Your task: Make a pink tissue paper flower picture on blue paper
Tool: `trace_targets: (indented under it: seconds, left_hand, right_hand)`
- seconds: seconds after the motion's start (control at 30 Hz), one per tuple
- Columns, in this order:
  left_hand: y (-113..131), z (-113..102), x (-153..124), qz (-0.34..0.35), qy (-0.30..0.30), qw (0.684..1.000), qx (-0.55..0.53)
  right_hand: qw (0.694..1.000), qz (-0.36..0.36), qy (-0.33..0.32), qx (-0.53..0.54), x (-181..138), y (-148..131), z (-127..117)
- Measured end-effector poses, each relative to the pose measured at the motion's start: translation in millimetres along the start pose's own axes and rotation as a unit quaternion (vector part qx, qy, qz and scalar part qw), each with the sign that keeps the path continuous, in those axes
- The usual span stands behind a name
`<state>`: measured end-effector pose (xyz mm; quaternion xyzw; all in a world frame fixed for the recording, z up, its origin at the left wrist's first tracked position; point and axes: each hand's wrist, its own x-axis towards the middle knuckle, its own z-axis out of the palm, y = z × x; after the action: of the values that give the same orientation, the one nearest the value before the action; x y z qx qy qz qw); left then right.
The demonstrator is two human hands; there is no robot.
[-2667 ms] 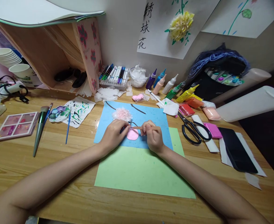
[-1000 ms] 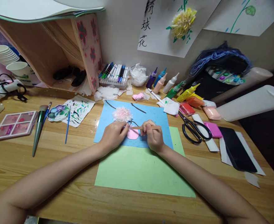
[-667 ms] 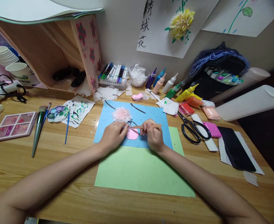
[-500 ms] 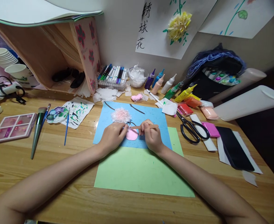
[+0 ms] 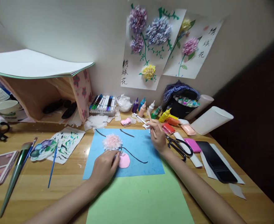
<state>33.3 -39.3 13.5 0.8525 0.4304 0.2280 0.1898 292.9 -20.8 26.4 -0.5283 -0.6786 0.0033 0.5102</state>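
My left hand (image 5: pixel 105 166) rests on the blue paper (image 5: pixel 141 144), thumb and forefinger pressed together. Whatever is between them is too small to make out. Just beside those fingertips lies a flat pink disc (image 5: pixel 124 161), and above them sits a fluffy pale pink tissue pompom (image 5: pixel 112 142). A black curved line (image 5: pixel 137 158) runs right from near the pompom. Over the paper's right edge, my right hand (image 5: pixel 157 137) is closed on a thin flat wooden stick (image 5: pixel 149 116), which points upward. Green paper (image 5: pixel 137 199) lies under the blue sheet.
Scissors (image 5: pixel 180 146), a pink clay packet (image 5: pixel 192 145) and a black phone (image 5: pixel 216 161) lie at the right. Paint bottles (image 5: pixel 142 110), a marker tray (image 5: pixel 103 104) and tissue scraps (image 5: pixel 97 120) line the back. Brushes (image 5: pixel 53 166) and a stained paper (image 5: pixel 68 143) are on the left.
My right hand has lifted away from the pink disc, up and to the right, carrying the wooden stick. My left hand stays by the disc. The view has tilted up, showing more wall.
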Motion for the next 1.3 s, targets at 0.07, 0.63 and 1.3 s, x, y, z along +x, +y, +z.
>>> trace_targets:
  seconds: [0.07, 0.63, 1.3]
  left_hand:
    - [0, -1, 0, -0.002, 0.004, 1.000, -0.006]
    - [4, -5, 1, -0.019, -0.006, 0.999, -0.041]
    - [7, -3, 8, 0.094, 0.012, 0.994, -0.049]
  right_hand:
    - [0.998, -0.010, -0.031, -0.045, 15, 22, 3]
    - [0.974, -0.101, -0.105, -0.172, 28, 47, 22]
    - [0.925, 0.193, -0.163, 0.284, -51, -67, 28]
